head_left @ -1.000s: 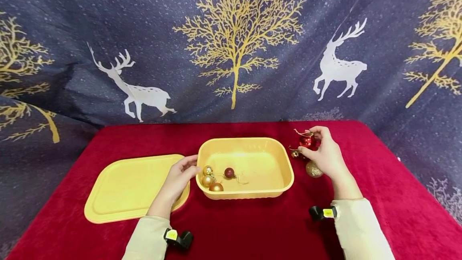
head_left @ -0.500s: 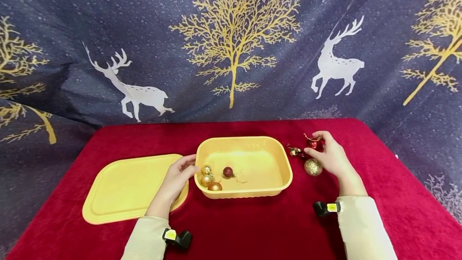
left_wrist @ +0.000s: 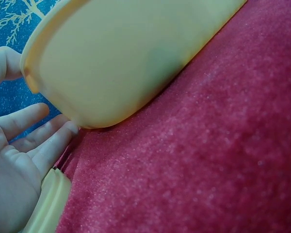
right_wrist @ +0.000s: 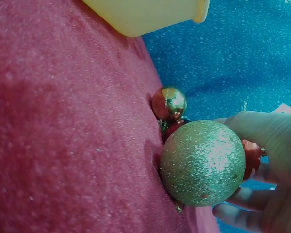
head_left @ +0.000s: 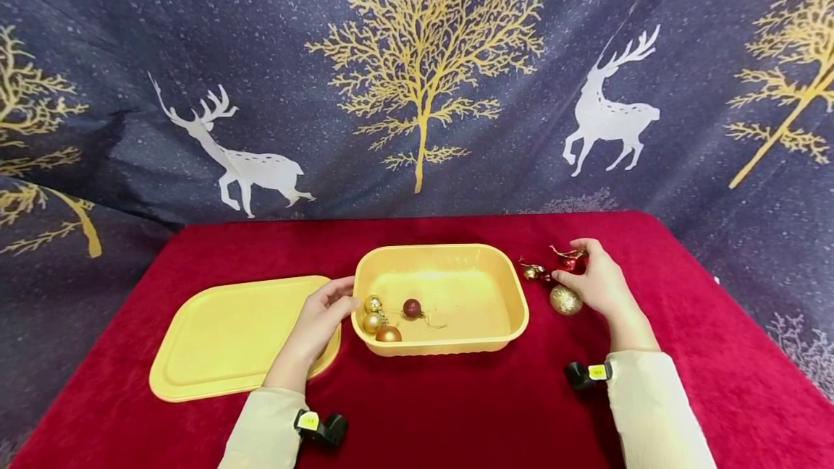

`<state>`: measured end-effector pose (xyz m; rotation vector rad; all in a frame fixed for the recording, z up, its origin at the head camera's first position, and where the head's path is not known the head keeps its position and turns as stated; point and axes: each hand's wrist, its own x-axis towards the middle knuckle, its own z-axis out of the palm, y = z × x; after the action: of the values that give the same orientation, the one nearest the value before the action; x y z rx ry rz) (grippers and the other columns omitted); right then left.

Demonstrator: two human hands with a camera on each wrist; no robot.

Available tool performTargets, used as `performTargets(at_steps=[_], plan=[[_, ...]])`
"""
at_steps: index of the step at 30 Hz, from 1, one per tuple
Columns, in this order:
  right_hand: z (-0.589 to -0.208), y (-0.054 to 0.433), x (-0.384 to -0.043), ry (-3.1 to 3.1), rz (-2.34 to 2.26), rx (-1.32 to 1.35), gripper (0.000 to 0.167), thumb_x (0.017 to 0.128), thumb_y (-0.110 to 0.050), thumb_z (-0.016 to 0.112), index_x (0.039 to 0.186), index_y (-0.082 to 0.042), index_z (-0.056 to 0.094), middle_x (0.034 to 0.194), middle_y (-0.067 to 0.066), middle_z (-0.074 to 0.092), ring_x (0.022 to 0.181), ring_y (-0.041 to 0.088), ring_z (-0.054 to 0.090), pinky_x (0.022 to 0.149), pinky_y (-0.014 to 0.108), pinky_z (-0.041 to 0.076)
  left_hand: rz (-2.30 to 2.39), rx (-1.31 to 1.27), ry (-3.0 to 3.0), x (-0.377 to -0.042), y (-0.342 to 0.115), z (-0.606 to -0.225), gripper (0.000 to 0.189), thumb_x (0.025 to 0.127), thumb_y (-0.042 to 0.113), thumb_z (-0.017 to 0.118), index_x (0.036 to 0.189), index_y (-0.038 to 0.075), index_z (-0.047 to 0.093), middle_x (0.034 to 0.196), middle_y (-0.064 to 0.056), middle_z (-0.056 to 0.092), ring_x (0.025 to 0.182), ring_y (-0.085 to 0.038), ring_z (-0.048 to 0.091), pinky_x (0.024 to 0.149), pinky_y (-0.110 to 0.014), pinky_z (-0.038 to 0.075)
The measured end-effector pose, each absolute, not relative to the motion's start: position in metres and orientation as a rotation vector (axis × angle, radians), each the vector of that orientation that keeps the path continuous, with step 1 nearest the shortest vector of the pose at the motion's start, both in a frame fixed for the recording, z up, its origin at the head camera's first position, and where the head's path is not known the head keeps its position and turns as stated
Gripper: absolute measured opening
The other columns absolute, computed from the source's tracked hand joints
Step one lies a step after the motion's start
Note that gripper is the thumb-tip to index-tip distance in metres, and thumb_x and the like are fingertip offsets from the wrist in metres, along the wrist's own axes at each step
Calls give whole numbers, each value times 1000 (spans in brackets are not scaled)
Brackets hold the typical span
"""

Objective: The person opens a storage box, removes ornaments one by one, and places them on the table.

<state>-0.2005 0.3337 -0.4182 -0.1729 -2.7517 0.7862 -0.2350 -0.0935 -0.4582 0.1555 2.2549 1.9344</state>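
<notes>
My left hand [head_left: 321, 317] rests against the left end of a yellow plastic box [head_left: 449, 347], touching its rim and outer wall with mostly straight fingers [left_wrist: 53, 141]. Inside the box, at the left, lie gold baubles [head_left: 373, 323] and a dark red bauble [head_left: 413, 308] with a gold string. To the right of the box, my right hand [head_left: 602, 284] holds a shiny red bauble [head_left: 570, 263] between thumb and fingers. A gold glitter bauble [right_wrist: 203, 162] lies just in front of it and partly hides it in the right wrist view. A small shiny gold bauble [right_wrist: 169, 103] sits nearby.
The yellow lid [head_left: 224, 339] lies flat on the left, partly under my left forearm. A red cloth [head_left: 469, 411] covers the table. Behind it hangs a dark blue curtain [head_left: 365, 194] with gold trees and white deer.
My right hand has shifted slightly right and down with the red bauble, uncovering more of the glitter bauble. The left hand stays at the box.
</notes>
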Motion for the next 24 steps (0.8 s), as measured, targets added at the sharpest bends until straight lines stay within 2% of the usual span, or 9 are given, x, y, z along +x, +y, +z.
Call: performTargets(at_steps=[6,12,20,24], plan=[[-417,332,-202,-2791,809,-172,57,80,-16,71,124,6,45,113,31,53,100,43,51,88,54,40,1939,160,2249,-235,-94,-458,44,88,10,57,131,5,54,122,-17,57,100,-7,53,86,-18,44],[-418,331,-203,-2816,803,-174,52,82,-18,69,122,6,47,103,27,52,92,38,50,82,50,40,1946,164,2246,-235,-94,-459,44,88,9,57,131,4,54,122,-17,57,99,-7,53,85,-18,45],[-421,333,-204,-2824,765,-148,44,85,-21,64,118,6,54,108,30,58,97,42,54,85,53,41,1947,162,2246,-236,-93,-459,44,88,9,57,131,4,54,122,-17,58,99,-6,54,85,-18,45],[-420,332,-204,-2842,759,-144,41,87,-23,63,116,5,56,103,26,62,94,39,56,83,51,43,1940,162,2246,-236,-94,-459,44,88,10,57,132,5,54,122,-17,58,100,-7,54,86,-19,45]])
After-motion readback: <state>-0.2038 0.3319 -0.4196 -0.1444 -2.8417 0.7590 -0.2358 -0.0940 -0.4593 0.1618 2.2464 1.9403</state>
